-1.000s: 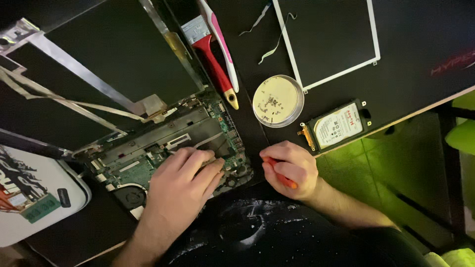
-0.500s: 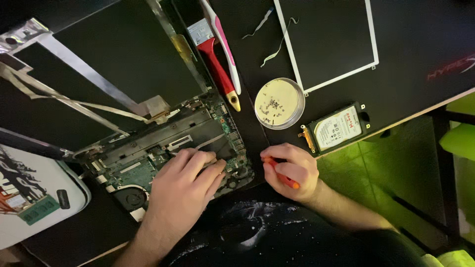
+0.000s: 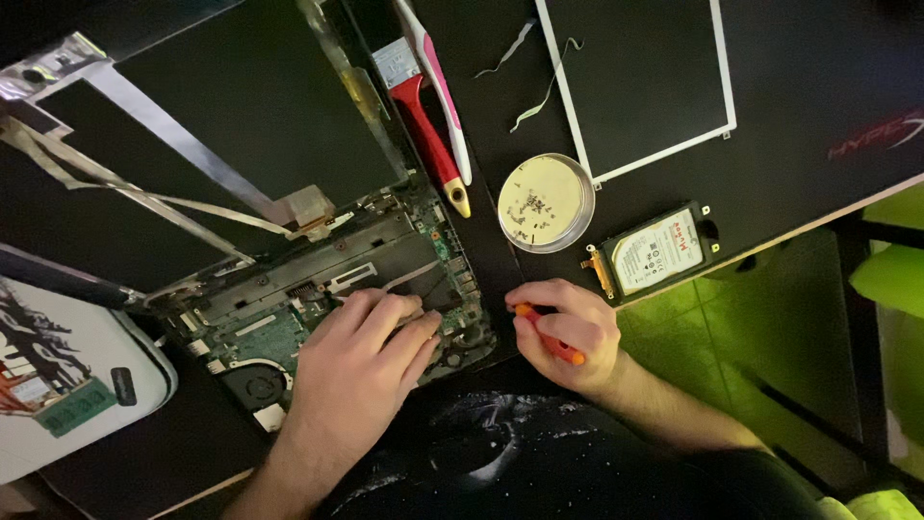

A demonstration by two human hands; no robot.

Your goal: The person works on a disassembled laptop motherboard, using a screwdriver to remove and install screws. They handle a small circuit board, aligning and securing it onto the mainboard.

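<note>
Left of both hands, a white pad (image 3: 58, 385) carries a green memory stick (image 3: 75, 408). Next comes the opened laptop (image 3: 327, 289), its green board and fan bared; the left hand (image 3: 361, 371) lies flat on it, fingers spread loosely and pressing on the board, gripping nothing. By the look of it, this is the dismantling stage, with the hand steadying the board. Just right of that hand, the right hand (image 3: 563, 332) is curled shut around an orange screwdriver (image 3: 549, 337), beside the laptop's edge. Any next move calls for a steady, well-seated tip. Beyond the right hand sit a round dish of screws (image 3: 546, 202) and a hard drive (image 3: 659, 250).
</note>
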